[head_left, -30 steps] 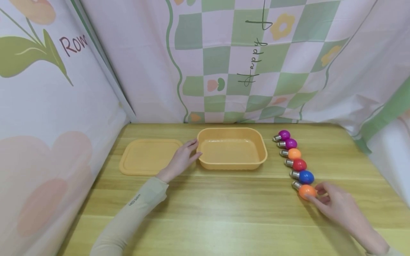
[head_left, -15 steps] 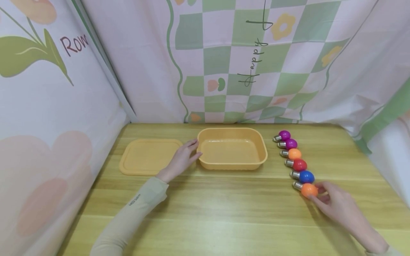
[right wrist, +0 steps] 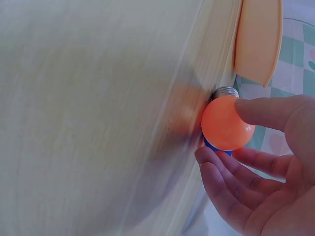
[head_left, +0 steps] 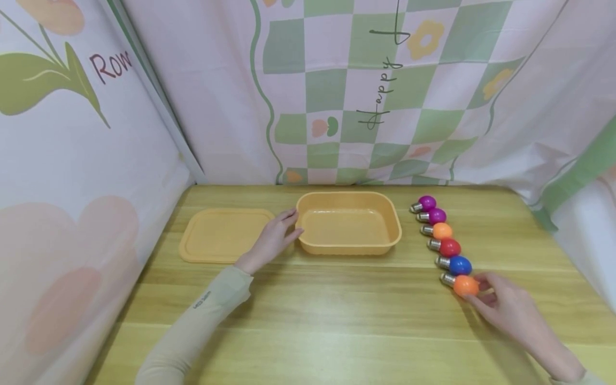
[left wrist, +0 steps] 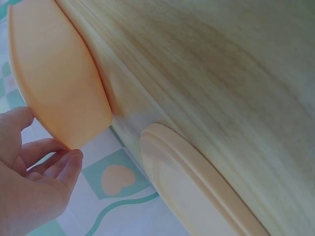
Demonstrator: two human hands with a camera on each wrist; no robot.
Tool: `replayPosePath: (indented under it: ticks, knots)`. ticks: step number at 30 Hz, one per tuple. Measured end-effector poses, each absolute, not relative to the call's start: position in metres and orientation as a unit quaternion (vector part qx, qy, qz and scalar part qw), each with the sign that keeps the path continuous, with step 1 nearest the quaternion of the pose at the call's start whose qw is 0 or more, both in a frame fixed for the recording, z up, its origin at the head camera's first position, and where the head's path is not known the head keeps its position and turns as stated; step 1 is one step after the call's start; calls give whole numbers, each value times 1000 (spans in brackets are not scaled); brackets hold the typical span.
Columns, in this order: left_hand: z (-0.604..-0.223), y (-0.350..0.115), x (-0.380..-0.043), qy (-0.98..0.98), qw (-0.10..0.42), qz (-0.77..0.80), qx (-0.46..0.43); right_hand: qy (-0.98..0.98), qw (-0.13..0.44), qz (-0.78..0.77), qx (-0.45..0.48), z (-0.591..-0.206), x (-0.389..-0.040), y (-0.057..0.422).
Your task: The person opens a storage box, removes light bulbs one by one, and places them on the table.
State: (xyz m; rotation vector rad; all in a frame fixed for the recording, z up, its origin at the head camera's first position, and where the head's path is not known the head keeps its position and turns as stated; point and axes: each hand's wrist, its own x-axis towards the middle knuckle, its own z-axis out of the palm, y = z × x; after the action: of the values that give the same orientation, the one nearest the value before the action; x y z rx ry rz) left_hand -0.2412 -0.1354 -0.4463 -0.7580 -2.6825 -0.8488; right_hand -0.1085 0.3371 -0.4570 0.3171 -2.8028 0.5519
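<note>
In the head view my left hand [head_left: 271, 238] rests at the left end of an orange-yellow plastic box [head_left: 347, 249], thumb and fingertips at its rim. The left wrist view shows those fingers touching the box's edge [left wrist: 64, 78]. At the right, my right hand [head_left: 512, 307] pinches the round end of an orange light bulb [head_left: 466, 286]. In the right wrist view the thumb lies on one side of the orange bulb [right wrist: 226, 123] and the fingers on the other. Its metal screw base points left toward the box. A blue bulb [head_left: 460, 266] lies just beyond it.
Farther up the same slanting row lie a red bulb [head_left: 451, 247], another orange bulb [head_left: 443, 231] and two purple bulbs [head_left: 437, 216]. Left of the box, a matching flat lid [head_left: 221, 235] lies on the wooden table [head_left: 327, 315]. Patterned curtains [head_left: 327, 91] stand behind and beside the table.
The orange bulb in my right hand has shifted slightly right, with its base turned a little more in line with the blue bulb's. My left hand and the box have stayed put.
</note>
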Motion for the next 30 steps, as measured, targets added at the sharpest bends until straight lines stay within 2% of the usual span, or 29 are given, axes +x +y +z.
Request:
replayPosePath:
  ticks: [7,30]
  knots:
    - [-446,-135,-243,-918,100,-292,-249,-963,163,176,127,-459,-111,340]
    - [-445,-135,-243,-926,91,-275,-243,-966,139,182,119,-457,-106,340]
